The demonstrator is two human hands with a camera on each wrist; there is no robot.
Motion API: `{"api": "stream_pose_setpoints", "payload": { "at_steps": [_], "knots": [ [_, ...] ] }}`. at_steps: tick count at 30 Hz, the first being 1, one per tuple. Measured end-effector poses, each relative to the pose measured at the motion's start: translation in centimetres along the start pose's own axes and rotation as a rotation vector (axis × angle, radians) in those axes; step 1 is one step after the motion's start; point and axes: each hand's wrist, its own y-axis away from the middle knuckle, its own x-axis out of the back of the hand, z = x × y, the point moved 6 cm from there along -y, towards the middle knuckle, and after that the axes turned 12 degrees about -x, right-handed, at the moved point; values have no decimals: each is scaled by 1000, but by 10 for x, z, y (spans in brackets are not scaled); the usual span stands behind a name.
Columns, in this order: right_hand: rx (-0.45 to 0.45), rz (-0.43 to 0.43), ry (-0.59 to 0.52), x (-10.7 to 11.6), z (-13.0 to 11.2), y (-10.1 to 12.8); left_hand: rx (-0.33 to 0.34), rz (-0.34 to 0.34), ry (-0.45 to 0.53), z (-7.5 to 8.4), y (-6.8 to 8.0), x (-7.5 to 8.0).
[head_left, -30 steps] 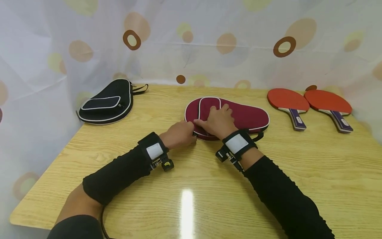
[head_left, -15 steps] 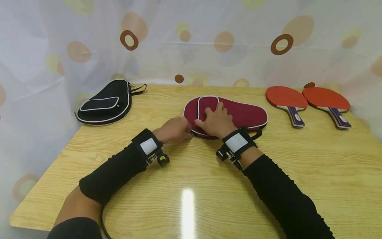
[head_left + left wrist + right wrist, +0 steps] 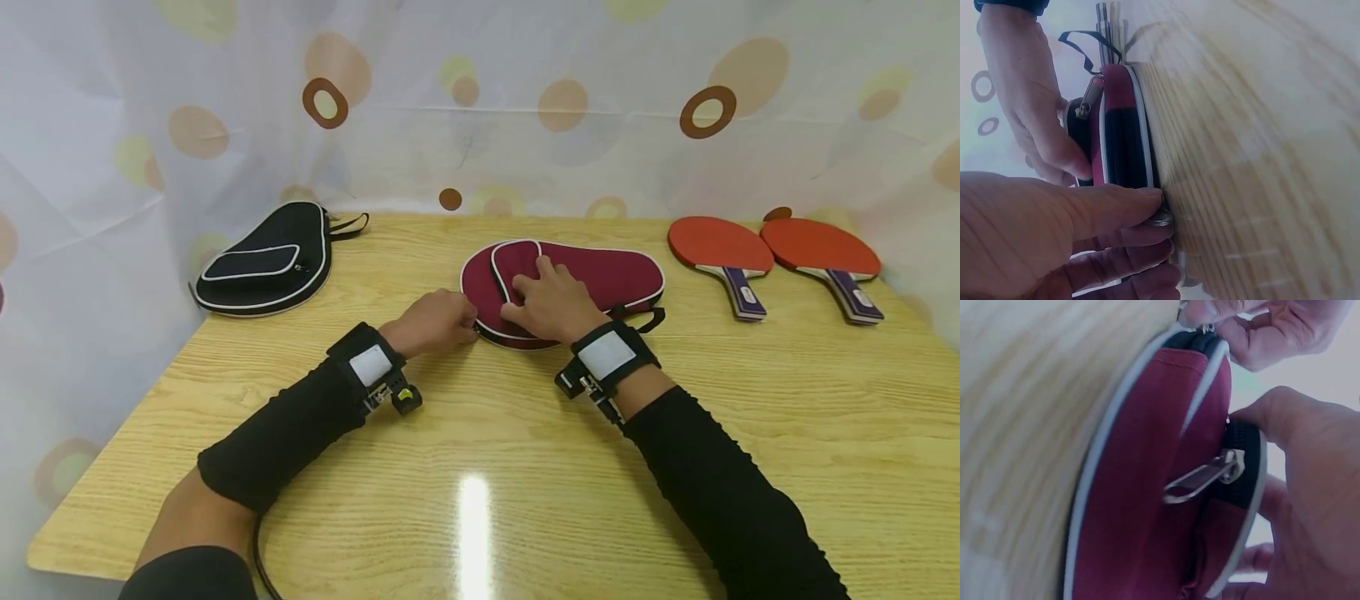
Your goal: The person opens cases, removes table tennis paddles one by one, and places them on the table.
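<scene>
**Zipper pull pinched at the near edge of the maroon case**

Nearest the person, the left hand sits at the near-left rim of the maroon paddle case, its fingertips pinched together on the main zipper pull, clamped between thumb and forefinger. Just right of it, the right hand lies flat on the case's rounded end, fingers spread and relaxed over the front pocket, thumb at the rim, pressing the case down on the wooden table.

Against the picture from a second ago, the case has swung a little, its handle end now lying farther from the person, and the left hand has slid slightly left along the rim. That suggests the zipper is being worked round the edge, though how far it is open cannot be told. A second small pull on the pocket hangs free beside the right thumb.

Left of the maroon case lies a black case. To its right lie two red paddles, well apart from both hands. Behind it hangs a spotted curtain.
</scene>
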Motion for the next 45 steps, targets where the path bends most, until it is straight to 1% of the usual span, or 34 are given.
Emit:
{"api": "stream_pose_setpoints", "payload": {
  "at_steps": [4, 7, 10, 16, 20, 23, 28, 34, 38, 45],
  "knots": [
    [53, 4, 39, 3, 5, 3, 0, 3, 26, 2, 1, 2],
    [87, 13, 42, 6, 10, 4, 1, 11, 41, 3, 2, 3],
    [112, 6, 5, 8, 15, 6, -7, 20, 50, 3, 2, 3],
    [150, -42, -91, 7, 21, 7, -22, 30, 51, 4, 5, 2],
    [182, -57, -113, 9, 21, 8, -29, 42, 53, 5, 6, 2],
    [223, -61, -122, 12, 21, 9, -28, 51, 60, 5, 6, 2],
    [267, -93, -163, 16, 24, 11, -32, 59, 68, 5, 4, 1],
    [288, -117, -197, 20, 32, 11, -43, 90, 80, 4, 4, 2],
    [281, -128, -226, 22, 40, 11, -53, 96, 77, 4, 4, 2],
    [254, -108, -250, 25, 55, 12, -87, 97, 78, 5, 1, 2]
  ]
}}
